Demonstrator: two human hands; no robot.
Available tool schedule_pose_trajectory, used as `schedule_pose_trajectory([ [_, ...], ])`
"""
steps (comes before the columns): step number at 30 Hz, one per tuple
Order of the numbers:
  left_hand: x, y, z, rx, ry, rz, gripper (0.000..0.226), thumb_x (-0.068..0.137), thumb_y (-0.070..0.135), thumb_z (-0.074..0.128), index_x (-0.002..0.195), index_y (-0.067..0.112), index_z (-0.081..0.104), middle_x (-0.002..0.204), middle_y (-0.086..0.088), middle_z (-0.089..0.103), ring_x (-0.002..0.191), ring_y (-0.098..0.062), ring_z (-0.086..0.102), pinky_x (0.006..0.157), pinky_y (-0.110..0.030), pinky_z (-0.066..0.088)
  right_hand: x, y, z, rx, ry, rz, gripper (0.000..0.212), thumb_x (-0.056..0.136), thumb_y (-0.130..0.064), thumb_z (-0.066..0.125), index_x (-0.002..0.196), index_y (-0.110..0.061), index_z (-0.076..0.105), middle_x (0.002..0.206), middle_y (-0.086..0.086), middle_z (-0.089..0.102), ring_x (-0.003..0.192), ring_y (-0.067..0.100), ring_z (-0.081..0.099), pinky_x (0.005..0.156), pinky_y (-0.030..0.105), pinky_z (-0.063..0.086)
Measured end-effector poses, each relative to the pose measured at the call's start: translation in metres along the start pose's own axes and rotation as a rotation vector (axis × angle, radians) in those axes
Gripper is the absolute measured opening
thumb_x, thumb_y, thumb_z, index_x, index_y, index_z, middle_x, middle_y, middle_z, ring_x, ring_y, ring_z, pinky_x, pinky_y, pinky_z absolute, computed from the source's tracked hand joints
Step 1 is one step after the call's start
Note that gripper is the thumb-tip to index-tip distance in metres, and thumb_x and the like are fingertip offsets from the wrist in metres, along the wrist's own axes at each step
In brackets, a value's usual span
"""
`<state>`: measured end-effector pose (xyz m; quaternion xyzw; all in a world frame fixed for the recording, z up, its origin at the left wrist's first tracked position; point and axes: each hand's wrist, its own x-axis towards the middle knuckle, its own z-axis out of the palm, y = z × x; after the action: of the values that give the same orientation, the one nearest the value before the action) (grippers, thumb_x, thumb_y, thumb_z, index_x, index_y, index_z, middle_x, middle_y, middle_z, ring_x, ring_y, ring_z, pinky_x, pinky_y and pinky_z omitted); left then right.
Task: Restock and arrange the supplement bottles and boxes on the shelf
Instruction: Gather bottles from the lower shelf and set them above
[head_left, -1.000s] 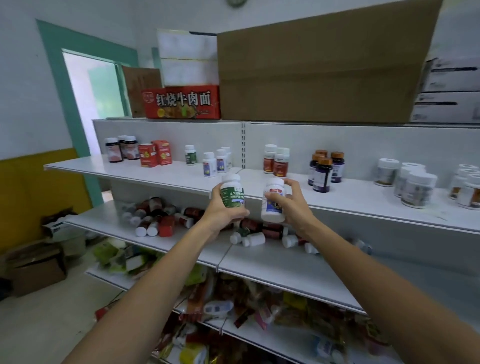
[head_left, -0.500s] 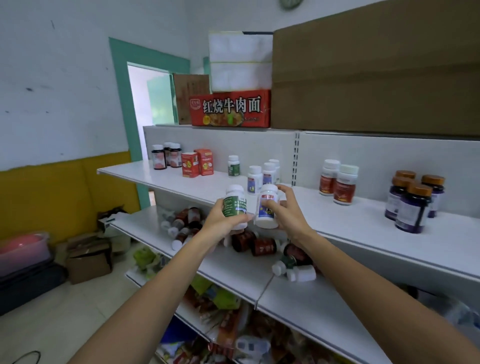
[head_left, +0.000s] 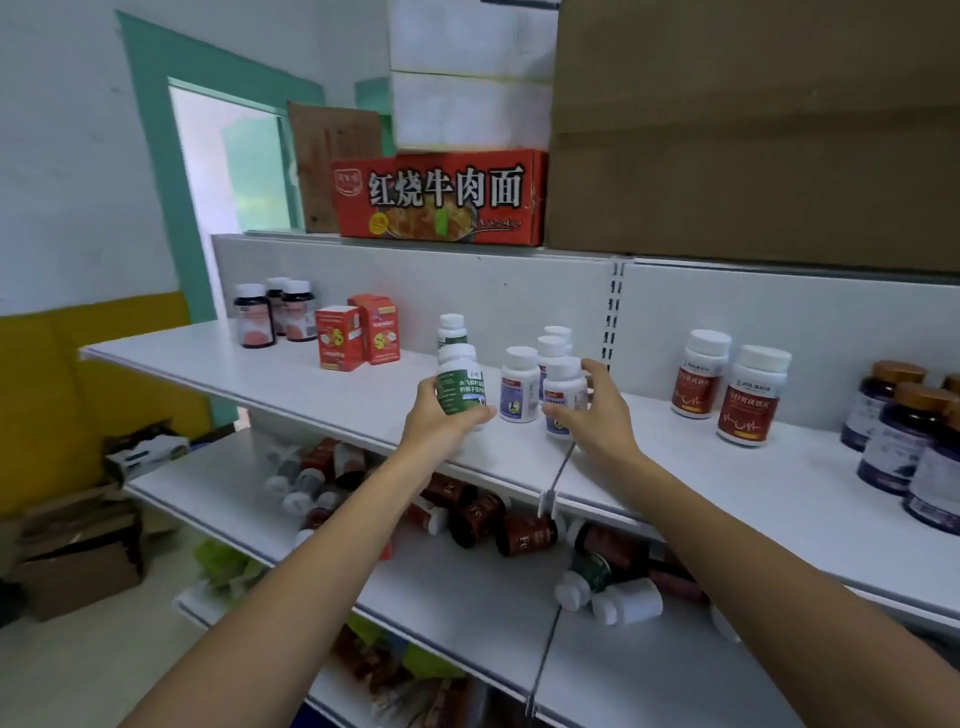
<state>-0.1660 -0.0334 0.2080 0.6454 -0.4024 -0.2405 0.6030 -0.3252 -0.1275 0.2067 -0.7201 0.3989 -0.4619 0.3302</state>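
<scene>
Holding one bottle in each hand over the front of the upper shelf (head_left: 322, 379), the person appears to be at the placing step, and that is where a slip looks likeliest. The left hand (head_left: 441, 423) wraps its fingers round a green-labelled bottle (head_left: 461, 387), upright and raised in front of a matching green bottle (head_left: 451, 328) that stands near the back panel. The right hand (head_left: 600, 415) grasps a white bottle with a purple label (head_left: 563, 395), just beside a cluster of like white bottles (head_left: 519, 384). Whether its base rests on the shelf cannot be told, as the fingers cover it. That cluster stands close together, so a nudge from the knuckles or from the bottle going in could tip one into the next. A bottle set too near the shelf's front lip could roll off toward the lower shelf (head_left: 467, 587), where dark bottles (head_left: 475, 519) lie on their sides. With both hands full, neither is free to steady a wobble. The green-labelled bottle must pass between the red boxes (head_left: 340, 338) and the white cluster to reach its match, and these light boxes would shift at a bump.
</scene>
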Motion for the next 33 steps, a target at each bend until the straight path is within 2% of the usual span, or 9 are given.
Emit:
schedule_pose_trajectory([
  [7, 0.069, -0.013, -0.016, 0.084, -0.196, 0.018, 0.044, 0.073, 0.021, 0.076, 0.108, 0.020, 0.051, 0.103, -0.001, 0.061, 0.085, -0.015, 0.058, 0.056, -0.020, 0.042, 0.017, -0.005, 0.023, -0.149, 0.053, 0.177, 0.059, 0.079, -0.012, 0.074, 0.127, -0.012, 0.040, 0.118, 0.007, 0.057, 0.101, 0.020, 0.055, 0.084, 0.029, 0.043],
  [10, 0.089, -0.016, -0.024, 0.054, -0.226, 0.018, 0.048, 0.069, 0.021, 0.079, 0.110, 0.019, 0.053, 0.107, -0.004, 0.064, 0.089, -0.020, 0.061, 0.058, -0.025, 0.047, 0.015, -0.008, 0.033, -0.225, 0.198, 0.221, 0.067, 0.076, -0.020, 0.077, 0.131, -0.009, 0.040, 0.127, 0.010, 0.051, 0.111, 0.021, 0.049, 0.092, 0.033, 0.041],
  [14, 0.110, -0.021, -0.037, 0.079, -0.257, 0.060, 0.053, 0.069, 0.021, 0.080, 0.115, 0.017, 0.055, 0.108, -0.004, 0.065, 0.091, -0.020, 0.061, 0.066, -0.027, 0.049, 0.014, -0.028, 0.053, -0.338, 0.541, 0.061, 0.062, 0.079, -0.025, 0.069, 0.133, -0.010, 0.043, 0.132, 0.011, 0.046, 0.124, 0.027, 0.040, 0.103, 0.038, 0.034],
  [17, 0.120, -0.026, -0.047, 0.156, -0.278, 0.102, 0.054, 0.069, 0.024, 0.080, 0.116, 0.016, 0.056, 0.111, -0.003, 0.064, 0.096, -0.020, 0.061, 0.080, -0.031, 0.049, 0.019, -0.052, 0.076, -0.322, 0.575, -0.030, 0.049, 0.080, -0.016, 0.066, 0.125, -0.009, 0.049, 0.122, 0.009, 0.051, 0.114, 0.026, 0.045, 0.096, 0.031, 0.037],
  [19, 0.128, -0.027, -0.053, 0.168, -0.286, 0.113, 0.053, 0.069, 0.022, 0.079, 0.116, 0.015, 0.055, 0.112, -0.003, 0.064, 0.093, -0.019, 0.059, 0.077, -0.028, 0.045, 0.019, -0.062, 0.093, -0.320, 0.571, -0.073, 0.042, 0.081, -0.012, 0.063, 0.121, -0.009, 0.051, 0.117, 0.007, 0.054, 0.105, 0.022, 0.048, 0.085, 0.024, 0.036],
  [24, 0.151, -0.034, -0.064, 0.244, -0.261, 0.175, 0.057, 0.067, 0.020, 0.080, 0.116, 0.013, 0.053, 0.116, -0.007, 0.060, 0.098, -0.021, 0.059, 0.075, -0.027, 0.042, 0.015, -0.068, 0.128, -0.285, 0.409, -0.108, 0.027, 0.084, -0.007, 0.059, 0.110, -0.009, 0.057, 0.101, -0.001, 0.060, 0.081, 0.014, 0.056, 0.079, 0.030, 0.048],
  [27, 0.165, -0.040, -0.062, 0.279, -0.229, 0.180, 0.059, 0.062, 0.022, 0.081, 0.114, 0.014, 0.054, 0.116, -0.010, 0.058, 0.098, -0.023, 0.060, 0.075, -0.027, 0.043, 0.011, -0.057, 0.143, -0.529, 0.120, -0.076, 0.031, 0.089, -0.021, 0.057, 0.119, -0.011, 0.057, 0.113, 0.003, 0.062, 0.101, 0.017, 0.058, 0.092, 0.038, 0.046],
  [30, 0.176, -0.044, -0.056, 0.272, -0.198, 0.174, 0.058, 0.059, 0.021, 0.082, 0.110, 0.014, 0.054, 0.111, -0.006, 0.060, 0.097, -0.023, 0.061, 0.076, -0.030, 0.047, 0.008, -0.044, 0.154, -0.883, -0.203, -0.003, 0.044, 0.094, -0.040, 0.046, 0.129, -0.014, 0.051, 0.135, 0.007, 0.051, 0.122, 0.026, 0.045, 0.101, 0.040, 0.038],
  [33, 0.185, -0.046, -0.049, 0.296, -0.183, 0.178, 0.058, 0.060, 0.023, 0.082, 0.110, 0.016, 0.054, 0.110, -0.003, 0.062, 0.097, -0.023, 0.061, 0.081, -0.035, 0.050, 0.008, -0.040, 0.157, -0.970, -0.265, 0.011, 0.046, 0.095, -0.043, 0.039, 0.132, -0.017, 0.048, 0.138, 0.005, 0.047, 0.126, 0.027, 0.040, 0.103, 0.040, 0.034],
])
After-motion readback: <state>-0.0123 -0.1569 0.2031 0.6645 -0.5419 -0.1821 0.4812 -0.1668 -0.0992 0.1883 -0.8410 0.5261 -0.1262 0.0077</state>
